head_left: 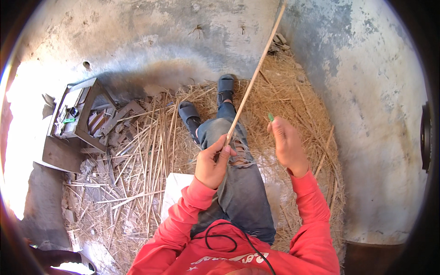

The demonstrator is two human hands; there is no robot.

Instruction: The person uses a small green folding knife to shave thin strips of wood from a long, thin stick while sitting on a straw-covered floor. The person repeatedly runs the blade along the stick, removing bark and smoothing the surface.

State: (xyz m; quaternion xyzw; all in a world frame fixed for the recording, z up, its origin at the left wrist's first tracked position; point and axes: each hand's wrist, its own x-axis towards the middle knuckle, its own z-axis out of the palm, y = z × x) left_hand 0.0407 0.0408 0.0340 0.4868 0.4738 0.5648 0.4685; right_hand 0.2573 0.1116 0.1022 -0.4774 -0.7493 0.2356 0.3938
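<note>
My left hand (212,164) grips a long, thin bamboo strip (255,78) near its lower end, over my knees. The strip slants up and to the right, its far end near the top of the view. My right hand (289,147) is raised to the right of the strip, apart from it. Its fingers are closed on a small green object (271,117). Only that object's tip shows; the rest is hidden in the fist, so its kind is unclear.
Many loose strips (146,160) and pale shavings (293,91) cover the floor around my legs. A worn wooden stand (87,133) at the left carries a green-handled tool (69,120) and small items. Stained walls (376,119) curve behind and to the right.
</note>
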